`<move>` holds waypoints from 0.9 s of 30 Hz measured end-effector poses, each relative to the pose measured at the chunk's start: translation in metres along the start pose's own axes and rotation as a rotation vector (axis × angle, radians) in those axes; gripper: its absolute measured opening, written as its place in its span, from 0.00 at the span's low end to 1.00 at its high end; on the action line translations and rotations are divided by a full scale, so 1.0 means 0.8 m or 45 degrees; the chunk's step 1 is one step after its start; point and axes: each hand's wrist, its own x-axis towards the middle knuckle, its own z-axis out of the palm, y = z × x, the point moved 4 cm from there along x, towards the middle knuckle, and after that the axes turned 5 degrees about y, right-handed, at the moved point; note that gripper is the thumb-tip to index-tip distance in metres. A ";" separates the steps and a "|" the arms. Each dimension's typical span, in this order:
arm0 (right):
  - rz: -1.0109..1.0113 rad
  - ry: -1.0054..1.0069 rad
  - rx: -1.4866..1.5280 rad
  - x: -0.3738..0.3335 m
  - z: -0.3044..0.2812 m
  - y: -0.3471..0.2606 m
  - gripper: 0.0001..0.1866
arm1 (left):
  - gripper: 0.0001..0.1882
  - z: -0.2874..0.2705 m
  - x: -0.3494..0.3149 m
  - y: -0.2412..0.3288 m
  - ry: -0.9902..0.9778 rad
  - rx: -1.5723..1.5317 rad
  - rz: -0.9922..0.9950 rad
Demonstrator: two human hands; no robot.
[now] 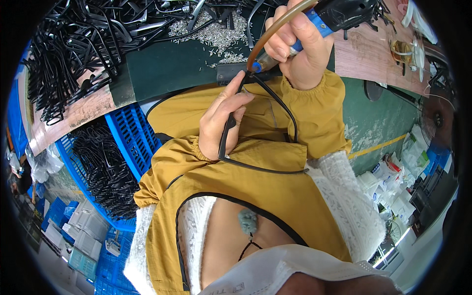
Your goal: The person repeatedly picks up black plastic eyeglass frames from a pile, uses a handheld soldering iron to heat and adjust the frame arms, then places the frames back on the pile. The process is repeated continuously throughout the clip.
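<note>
1. a slim, black eyewear frame (223, 142) is extending in bent lines from a dark block (227, 73) at the worktop's (157, 69) edge.
2. the left hand (216, 120) is pinching it.
3. the right hand (307, 54) is gripping a blue-and-black tool (320, 22).
4. slender, silvery metal pins (223, 32) are lying near tangled black arms (64, 64).
</note>
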 end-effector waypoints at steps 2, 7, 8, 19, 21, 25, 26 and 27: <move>0.003 0.002 0.004 0.001 -0.002 0.003 0.11 | 0.16 0.000 -0.002 -0.002 0.011 0.000 0.025; 0.088 0.025 -0.019 0.003 -0.008 0.015 0.07 | 0.14 0.006 -0.006 -0.009 0.117 -0.040 0.063; 0.145 0.045 0.011 0.004 -0.009 0.018 0.08 | 0.13 0.007 -0.007 -0.011 0.144 -0.050 0.042; 0.042 0.112 0.011 0.005 -0.005 0.004 0.05 | 0.14 0.000 -0.001 0.001 0.043 0.046 0.044; 0.024 0.104 0.008 0.004 -0.006 0.001 0.05 | 0.15 0.000 -0.001 0.001 0.061 0.039 0.060; 0.019 0.079 0.008 0.002 -0.009 -0.001 0.04 | 0.17 0.002 -0.007 -0.003 0.074 0.026 0.029; 0.021 0.072 0.007 0.002 -0.009 -0.001 0.04 | 0.17 0.003 -0.008 -0.004 0.075 0.035 0.022; 0.025 0.064 0.006 0.003 -0.008 0.000 0.04 | 0.17 0.003 -0.009 -0.005 0.074 0.011 0.013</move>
